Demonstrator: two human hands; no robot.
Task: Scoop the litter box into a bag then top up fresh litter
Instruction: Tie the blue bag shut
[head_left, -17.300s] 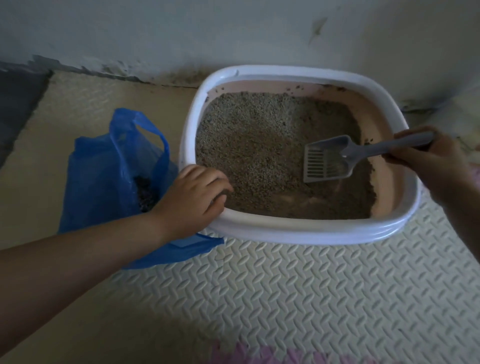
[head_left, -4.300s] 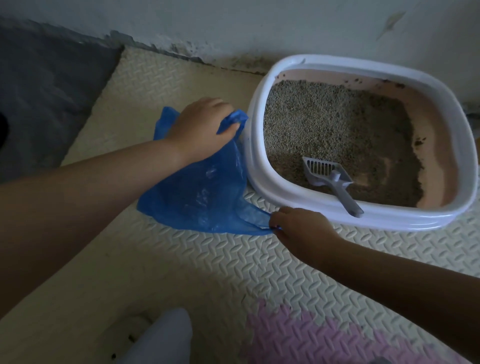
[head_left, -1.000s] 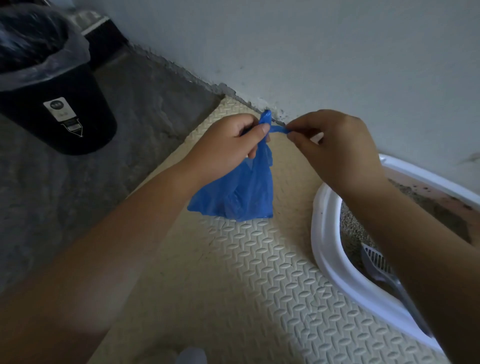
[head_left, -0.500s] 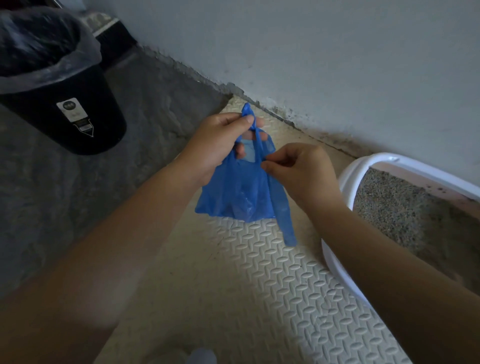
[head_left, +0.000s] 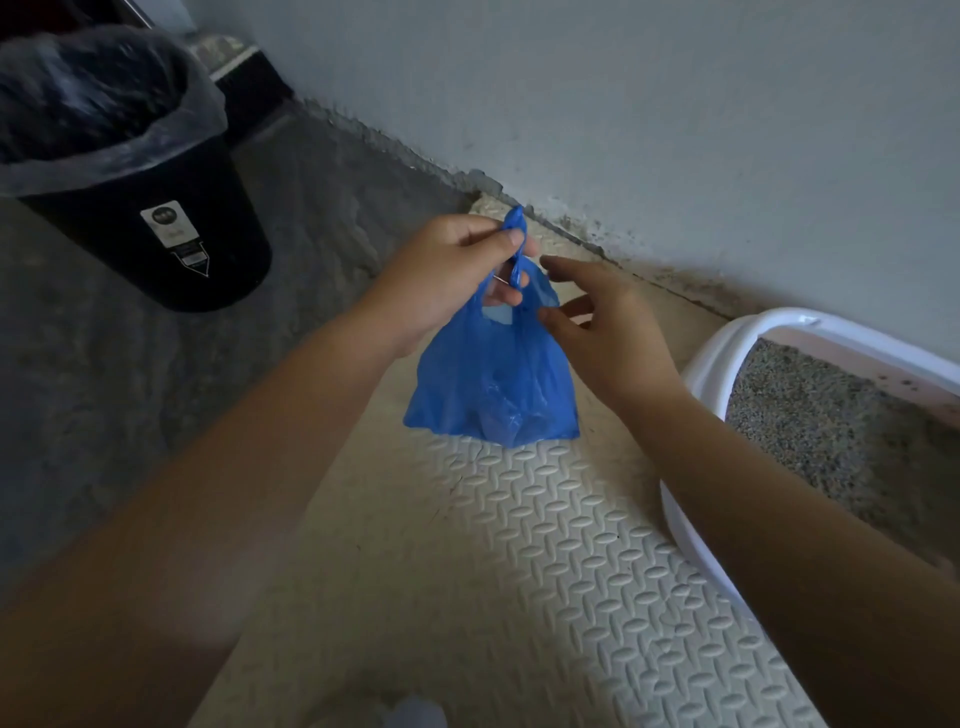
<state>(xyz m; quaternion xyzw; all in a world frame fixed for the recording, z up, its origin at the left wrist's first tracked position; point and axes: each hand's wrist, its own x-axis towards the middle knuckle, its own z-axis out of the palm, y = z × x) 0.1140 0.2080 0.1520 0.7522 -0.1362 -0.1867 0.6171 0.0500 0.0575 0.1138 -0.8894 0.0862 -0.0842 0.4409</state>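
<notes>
Right now the thin blue plastic bag (head_left: 493, 384) hangs from the person's left hand (head_left: 447, 270). It is out over the cream bumpy foam mat (head_left: 519, 545), to the left of the white plastic litter box (head_left: 711, 358). The left fingers (head_left: 506, 240) are curled tight and pinch the twisted handles at the very top of the bag. The right hand (head_left: 608, 332) is loose and spread and holds nothing. It sits just beside the bag's neck, and it is hard to tell whether it touches the plastic. The bag looks soft and floppy, with a small lump sagging at the bottom, so it is likely light. Thin plastic like this can slip or tear, so the best place to hold it is up high at the bunched handles, not the saggy belly. A black round bin with a clear liner (head_left: 156, 208) stands well apart on the grey floor to the left. Grey grainy litter (head_left: 831, 415) lies in the box.
</notes>
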